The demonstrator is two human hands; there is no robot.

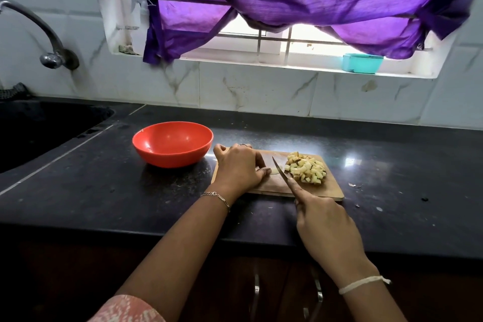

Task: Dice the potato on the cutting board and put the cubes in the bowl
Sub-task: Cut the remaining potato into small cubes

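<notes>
Potato piece (275, 171) lies pinched under left fingers (264, 171); right fingers (294, 187) grip knife (280, 170) beside cubes (307, 168).

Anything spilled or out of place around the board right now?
Only minor: a few pale scraps lie on the black counter right of the wooden cutting board. The diced potato cubes sit piled on it; the red bowl stands upright.

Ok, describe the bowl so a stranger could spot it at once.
Start at the black counter, between the sink and the wooden cutting board. The bowl stands just left of the board. It is the only red-orange thing there, round and empty.
</notes>
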